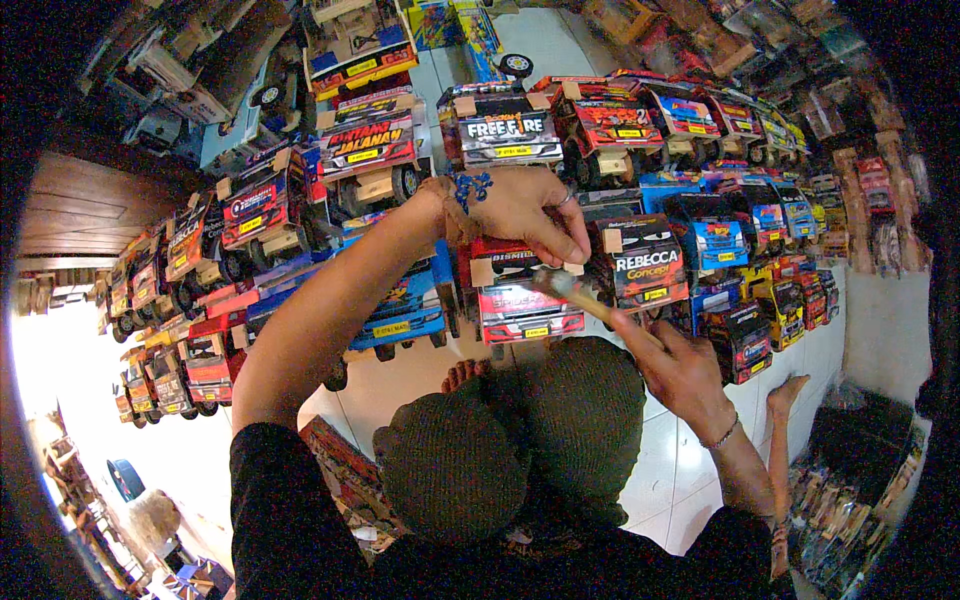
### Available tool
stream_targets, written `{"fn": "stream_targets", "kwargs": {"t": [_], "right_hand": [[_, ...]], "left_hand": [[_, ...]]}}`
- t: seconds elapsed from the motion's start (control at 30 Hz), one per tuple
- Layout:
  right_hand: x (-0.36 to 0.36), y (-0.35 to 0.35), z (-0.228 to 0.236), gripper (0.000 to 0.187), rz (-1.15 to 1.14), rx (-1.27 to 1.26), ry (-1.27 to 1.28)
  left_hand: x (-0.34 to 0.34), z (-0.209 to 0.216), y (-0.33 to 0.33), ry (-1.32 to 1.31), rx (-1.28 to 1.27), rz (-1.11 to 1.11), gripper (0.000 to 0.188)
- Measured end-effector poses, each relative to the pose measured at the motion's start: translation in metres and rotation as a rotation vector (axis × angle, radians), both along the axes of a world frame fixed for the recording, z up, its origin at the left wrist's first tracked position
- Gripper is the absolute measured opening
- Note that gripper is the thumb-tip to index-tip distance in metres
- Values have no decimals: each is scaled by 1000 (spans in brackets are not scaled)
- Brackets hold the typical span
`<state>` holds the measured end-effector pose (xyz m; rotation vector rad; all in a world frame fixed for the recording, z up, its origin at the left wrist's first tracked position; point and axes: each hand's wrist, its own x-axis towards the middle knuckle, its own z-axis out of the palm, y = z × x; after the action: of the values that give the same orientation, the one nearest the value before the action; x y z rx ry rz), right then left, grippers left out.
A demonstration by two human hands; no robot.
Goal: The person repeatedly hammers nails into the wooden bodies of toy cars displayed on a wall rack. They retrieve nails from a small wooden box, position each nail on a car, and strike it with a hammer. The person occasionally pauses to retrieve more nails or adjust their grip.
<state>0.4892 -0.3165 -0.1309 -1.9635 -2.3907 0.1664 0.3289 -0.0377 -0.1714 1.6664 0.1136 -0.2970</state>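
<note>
Right hand (pixel 685 368) wrapped around a wooden-handled tool (pixel 590 301), its head over a red toy truck (pixel 520 304), which stood beside a blue truck (pixel 402 302), left hand (pixel 518 212) bent above the red one (viewing remotely, I could not tell whether it pinched anything).

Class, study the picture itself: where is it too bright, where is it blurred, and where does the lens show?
Head view: glare whitens the floor at left; head view: the wooden-handled tool in the right hand looks soft toward its dark end; head view: black corners frame the fisheye image.
</note>
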Motion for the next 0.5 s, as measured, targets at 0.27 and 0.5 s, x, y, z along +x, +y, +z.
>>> {"fn": "stream_targets", "kwargs": {"t": [0.27, 0.5], "right_hand": [[-7, 2, 15, 73, -13, 236, 8], [-4, 7, 25, 73, -27, 127, -19]], "left_hand": [[0, -1, 0, -17, -37, -19, 35], [1, 0, 0, -52, 64, -9, 33]]}}
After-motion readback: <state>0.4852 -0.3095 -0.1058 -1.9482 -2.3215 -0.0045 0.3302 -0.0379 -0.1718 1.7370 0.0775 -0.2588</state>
